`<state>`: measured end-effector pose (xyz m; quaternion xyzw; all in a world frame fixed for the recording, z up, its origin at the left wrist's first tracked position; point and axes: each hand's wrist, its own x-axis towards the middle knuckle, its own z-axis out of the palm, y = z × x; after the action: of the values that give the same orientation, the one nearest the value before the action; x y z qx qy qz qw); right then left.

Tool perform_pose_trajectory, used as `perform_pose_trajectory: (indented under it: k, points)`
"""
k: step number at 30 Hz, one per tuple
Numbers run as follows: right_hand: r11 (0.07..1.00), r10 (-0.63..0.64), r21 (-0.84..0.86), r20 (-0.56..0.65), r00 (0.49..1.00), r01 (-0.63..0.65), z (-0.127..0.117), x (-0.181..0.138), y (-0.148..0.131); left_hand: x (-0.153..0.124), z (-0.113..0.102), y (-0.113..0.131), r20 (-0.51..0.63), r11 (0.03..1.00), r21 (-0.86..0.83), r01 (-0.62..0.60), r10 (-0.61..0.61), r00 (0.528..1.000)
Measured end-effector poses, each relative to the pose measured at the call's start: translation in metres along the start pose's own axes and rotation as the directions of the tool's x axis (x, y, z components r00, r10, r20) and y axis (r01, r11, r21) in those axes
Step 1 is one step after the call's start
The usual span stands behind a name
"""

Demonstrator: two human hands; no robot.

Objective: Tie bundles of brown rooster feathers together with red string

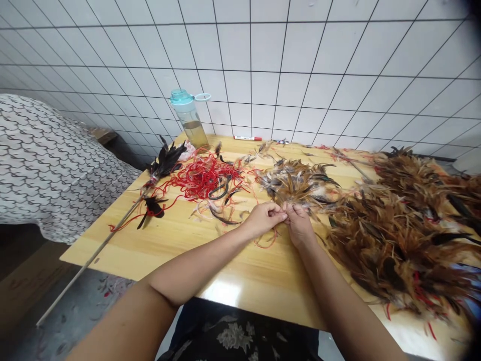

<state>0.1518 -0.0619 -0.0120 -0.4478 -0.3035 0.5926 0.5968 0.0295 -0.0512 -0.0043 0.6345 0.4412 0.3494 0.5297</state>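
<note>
My left hand [263, 218] and my right hand [299, 223] meet fingertip to fingertip over the wooden table [233, 281], pinching a small bunch of brown feathers [287, 210] between them. A loose red string [267, 242] lies curled on the table just under my hands. A small pile of brown feathers [296, 183] sits right behind my fingers. To the left lies a tangle of red string [203, 178].
A large heap of bound brown feathers [409, 225] covers the table's right side. A thin stick with dark feathers tied to it [124, 215] juts past the left edge. A teal-capped bottle [190, 118] and a red marker [247, 138] stand by the tiled wall. Patterned cloth [48, 165] lies left.
</note>
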Motion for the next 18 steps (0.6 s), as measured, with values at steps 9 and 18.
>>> perform_pose_trajectory:
  k: [9, 18]
  points:
    - [0.999, -0.044, -0.027, 0.029, 0.999, 0.045, 0.001, -0.001, 0.0, -0.003, 0.004, 0.002, -0.059, 0.966, -0.253, 0.058, -0.076, 0.995]
    - [0.991, -0.03, -0.131, 0.055, 0.998, 0.037, -0.001, -0.001, 0.0, -0.001, -0.006, 0.007, 0.021, 0.906, -0.407, 0.119, -0.121, 0.992]
